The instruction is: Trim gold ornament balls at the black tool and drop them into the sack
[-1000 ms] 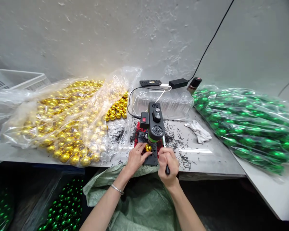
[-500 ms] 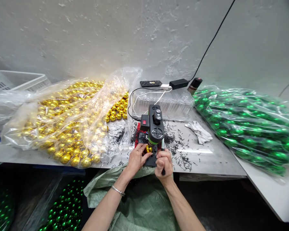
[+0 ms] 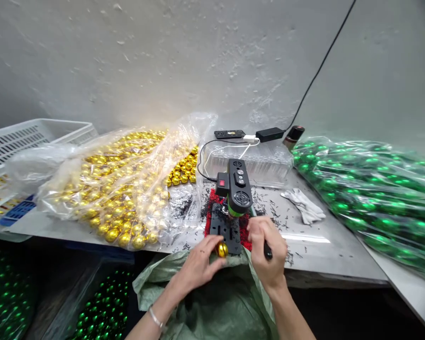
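Observation:
Between thumb and fingers my left hand point(image 3: 202, 264) holds a gold ball point(image 3: 221, 249) at the front end of the black base plate point(image 3: 226, 231), over the edge of a green sack point(image 3: 226, 297). My right hand point(image 3: 268, 250) is closed round the black-tipped lever handle point(image 3: 267, 251) of a small black machine point(image 3: 239, 186). The machine's head stands above the plate, clear of the ball. Red material point(image 3: 246, 231) shows beneath the plate.
A clear bag of gold balls point(image 3: 120, 189) lies at the left beside a white basket point(image 3: 56, 132). Behind the machine is a clear plastic box point(image 3: 265, 165). A white glove point(image 3: 306, 206) and a bag of green balls point(image 3: 368, 193) lie at the right.
My left hand has drawn the gold ball from under the machine's head toward the front edge. My right hand has swung the lever outward to the right. The view has shifted left.

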Motion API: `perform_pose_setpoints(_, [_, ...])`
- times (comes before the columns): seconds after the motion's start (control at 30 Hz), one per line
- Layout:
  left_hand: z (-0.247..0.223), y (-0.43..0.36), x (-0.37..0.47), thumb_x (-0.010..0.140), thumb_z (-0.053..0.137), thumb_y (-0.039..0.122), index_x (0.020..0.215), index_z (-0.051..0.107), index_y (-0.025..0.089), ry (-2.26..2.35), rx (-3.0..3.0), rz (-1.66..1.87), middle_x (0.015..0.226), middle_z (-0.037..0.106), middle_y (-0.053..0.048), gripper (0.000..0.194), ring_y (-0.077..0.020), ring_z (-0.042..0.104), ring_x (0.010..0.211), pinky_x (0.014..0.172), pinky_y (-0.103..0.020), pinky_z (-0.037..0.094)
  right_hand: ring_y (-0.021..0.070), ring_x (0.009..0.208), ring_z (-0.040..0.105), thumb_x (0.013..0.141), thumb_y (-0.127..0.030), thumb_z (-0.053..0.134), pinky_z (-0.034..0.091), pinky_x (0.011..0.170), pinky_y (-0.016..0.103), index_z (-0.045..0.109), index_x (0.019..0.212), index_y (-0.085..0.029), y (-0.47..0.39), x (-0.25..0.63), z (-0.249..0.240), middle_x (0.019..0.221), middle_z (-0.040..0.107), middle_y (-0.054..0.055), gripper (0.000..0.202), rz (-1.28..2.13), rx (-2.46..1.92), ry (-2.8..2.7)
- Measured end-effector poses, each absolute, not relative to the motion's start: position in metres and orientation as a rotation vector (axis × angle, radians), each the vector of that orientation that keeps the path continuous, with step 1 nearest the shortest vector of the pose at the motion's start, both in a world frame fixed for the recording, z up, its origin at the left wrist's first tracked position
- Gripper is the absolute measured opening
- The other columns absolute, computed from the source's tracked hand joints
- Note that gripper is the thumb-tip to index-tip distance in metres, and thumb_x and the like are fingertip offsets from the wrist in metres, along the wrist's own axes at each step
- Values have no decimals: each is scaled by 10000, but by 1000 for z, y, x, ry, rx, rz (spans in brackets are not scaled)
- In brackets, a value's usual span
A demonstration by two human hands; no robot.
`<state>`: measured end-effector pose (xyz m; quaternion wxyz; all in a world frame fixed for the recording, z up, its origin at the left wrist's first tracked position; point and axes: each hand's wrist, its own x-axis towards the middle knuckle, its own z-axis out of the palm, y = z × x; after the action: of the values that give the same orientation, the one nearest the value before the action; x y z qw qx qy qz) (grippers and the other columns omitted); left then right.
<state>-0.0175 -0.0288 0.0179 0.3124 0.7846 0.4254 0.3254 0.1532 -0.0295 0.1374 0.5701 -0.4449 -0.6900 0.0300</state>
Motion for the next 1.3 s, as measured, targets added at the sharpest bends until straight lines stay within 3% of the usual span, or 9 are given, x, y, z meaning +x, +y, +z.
perform_pose_setpoints(0.13, [32,-16,-51,912,588,448,1301,592,237,1311,2097,863,1345,597,-123,442,-273,595,1215,1023,-437,510,108,637,488,891,-2,441,390,568,249,486,772,-188,-29,151,117,718,496,0,225,-2,-986,-1632])
perform_pose_setpoints(0.2, [46,24,-69,986,451,385,1301,590,205,1532,2065,923,1351,589,-137,389,-258,606,1195,1013,-431,510,105,634,486,881,16,442,390,556,244,482,776,-186,-29,150,111,719,493,1,231,-22,-956,-1628])
perform_pose_setpoints(0.33, [71,126,-95,975,443,263,1330,545,119,2072,1910,651,1350,589,-177,396,-271,561,1251,1058,-404,445,107,628,482,876,31,434,389,542,245,478,781,-187,-28,149,111,709,487,1,242,-48,-936,-1629])
perform_pose_setpoints(0.53, [67,198,-92,871,514,150,1108,663,85,2169,1754,509,1094,696,-232,288,-338,648,1096,920,-409,489,111,648,490,876,35,432,398,558,249,458,766,-192,-28,150,109,714,485,7,253,-86,-948,-1638])
perform_pose_setpoints(0.7, [63,187,-92,786,590,124,1214,630,123,2041,1757,620,1183,678,-188,430,-317,615,1143,958,-389,465,112,663,493,873,35,438,406,582,248,449,752,-194,-28,150,104,705,487,4,259,-83,-952,-1642])
perform_pose_setpoints(0.83, [71,150,-105,866,573,300,1313,569,136,1832,1714,781,1215,668,-143,477,-251,644,1045,897,-350,504,115,658,497,874,23,440,401,580,251,456,754,-197,-28,151,105,704,492,2,251,-78,-960,-1650])
perform_pose_setpoints(1.0, [71,79,-97,759,732,443,1268,608,140,1208,1144,1134,978,692,-69,605,-165,659,830,797,-295,529,119,655,497,891,-6,433,403,586,257,449,734,-203,-28,152,106,710,494,1,252,-59,-977,-1640])
perform_pose_setpoints(1.13, [56,39,-58,703,791,425,1231,641,145,1028,914,1022,901,690,-48,617,-141,650,749,722,-267,522,125,667,498,895,-10,429,405,595,259,449,742,-207,-28,151,107,701,489,-1,250,-66,-970,-1651])
perform_pose_setpoints(1.3, [29,32,-13,758,725,488,1151,690,120,1112,1135,857,937,729,-82,540,-178,649,805,700,-266,503,125,674,515,899,-27,437,420,604,261,467,736,-203,-29,153,108,718,515,8,242,-63,-986,-1666])
